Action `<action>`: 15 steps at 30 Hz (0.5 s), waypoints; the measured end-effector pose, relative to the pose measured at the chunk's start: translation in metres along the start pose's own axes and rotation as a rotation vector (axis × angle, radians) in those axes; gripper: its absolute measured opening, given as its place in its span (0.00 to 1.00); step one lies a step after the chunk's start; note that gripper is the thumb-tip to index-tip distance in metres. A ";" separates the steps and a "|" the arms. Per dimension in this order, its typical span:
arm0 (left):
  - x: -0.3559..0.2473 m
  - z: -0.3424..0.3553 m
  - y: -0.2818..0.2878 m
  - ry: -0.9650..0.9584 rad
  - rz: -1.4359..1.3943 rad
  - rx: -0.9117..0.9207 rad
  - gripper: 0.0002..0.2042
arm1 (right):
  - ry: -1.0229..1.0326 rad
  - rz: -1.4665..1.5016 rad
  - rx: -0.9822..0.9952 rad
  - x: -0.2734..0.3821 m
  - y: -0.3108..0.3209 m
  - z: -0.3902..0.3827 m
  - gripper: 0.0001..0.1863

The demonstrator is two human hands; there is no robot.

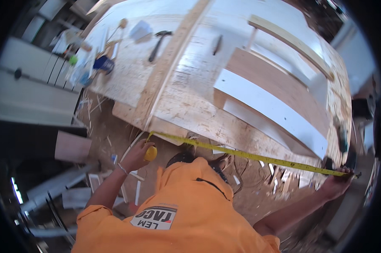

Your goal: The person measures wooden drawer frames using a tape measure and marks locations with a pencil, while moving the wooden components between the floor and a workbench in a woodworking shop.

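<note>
My left hand (136, 155) is closed around the yellow case of a tape measure (150, 153), just off the near edge of the worktable. From there the yellow blade (241, 153) stretches to the right along that edge, slanting toward me. My right hand (338, 184) pinches the blade near its far end, whose tip sticks out a little past the fingers. Both arms are spread wide. Beyond the blade lies a box-like frame (274, 109) of white and brown panels, resting on the worktable (190, 84).
A long wooden strip (169, 63) crosses the table from front to back. Left of it lie a hammer (159, 45), a white block (140, 30) and a dark blue container (104, 64). A wooden bar (291, 44) stands behind the frame. Wood offcuts (285, 179) litter the floor.
</note>
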State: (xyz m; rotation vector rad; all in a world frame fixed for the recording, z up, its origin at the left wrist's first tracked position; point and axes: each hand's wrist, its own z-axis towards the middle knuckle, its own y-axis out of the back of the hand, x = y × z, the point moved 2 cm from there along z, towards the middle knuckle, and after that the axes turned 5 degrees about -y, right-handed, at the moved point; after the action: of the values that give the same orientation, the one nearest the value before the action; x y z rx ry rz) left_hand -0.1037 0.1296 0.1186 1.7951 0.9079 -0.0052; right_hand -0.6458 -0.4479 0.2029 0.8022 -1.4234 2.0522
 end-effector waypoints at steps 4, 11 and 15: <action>-0.003 -0.065 -0.030 0.135 -0.118 -0.120 0.37 | -0.057 -0.038 0.109 -0.037 -0.090 0.022 0.17; 0.075 -0.137 -0.147 0.262 -0.277 -0.292 0.35 | -0.081 -0.207 0.069 -0.148 -0.287 -0.030 0.21; 0.107 -0.172 -0.197 0.203 -0.419 -0.382 0.33 | -0.239 -0.617 0.504 -0.270 -0.418 -0.117 0.17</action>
State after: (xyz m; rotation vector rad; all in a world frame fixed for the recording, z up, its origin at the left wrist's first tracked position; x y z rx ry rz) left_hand -0.2113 0.3566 -0.0103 1.2455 1.3219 0.0797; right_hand -0.1875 -0.2246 0.2461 1.5141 -0.6174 1.8559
